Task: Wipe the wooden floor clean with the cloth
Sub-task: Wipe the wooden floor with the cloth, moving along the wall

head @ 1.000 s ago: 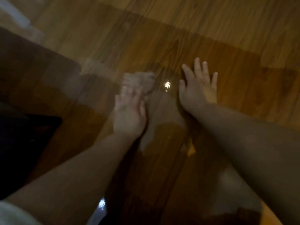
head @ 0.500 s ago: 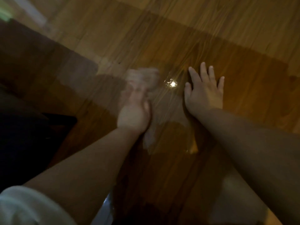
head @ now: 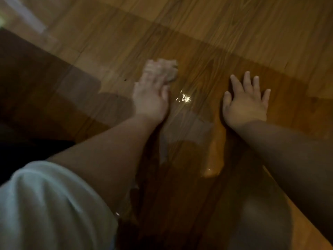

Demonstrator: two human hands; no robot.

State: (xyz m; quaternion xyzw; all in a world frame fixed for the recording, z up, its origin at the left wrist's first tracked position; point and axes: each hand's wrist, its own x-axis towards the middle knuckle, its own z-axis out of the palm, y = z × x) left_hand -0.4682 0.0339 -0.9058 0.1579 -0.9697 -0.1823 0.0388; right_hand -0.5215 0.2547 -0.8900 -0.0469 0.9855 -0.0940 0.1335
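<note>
My view, itemised: cloth [head: 168,70], crumpled, on wooden floor [head: 216,33] under left hand [head: 150,100]; grip blurred, I cannot tell. Right hand [head: 246,103]: flat on floor, fingers spread, apart from cloth.

Ahead of us the wooden floor [head: 216,33] lies open, and beyond both hands the boards run bare to the far edge of the view. Between our left hand [head: 150,100], lying on the cloth [head: 168,69], and our right hand [head: 246,103], flat on the boards with fingers spread, we have an open lane with a shiny wet spot [head: 184,99] in it. To the left a dark mass [head: 27,150] closes the way; we cannot tell what it is. Our pale sleeve [head: 45,204] fills the near left corner
</note>
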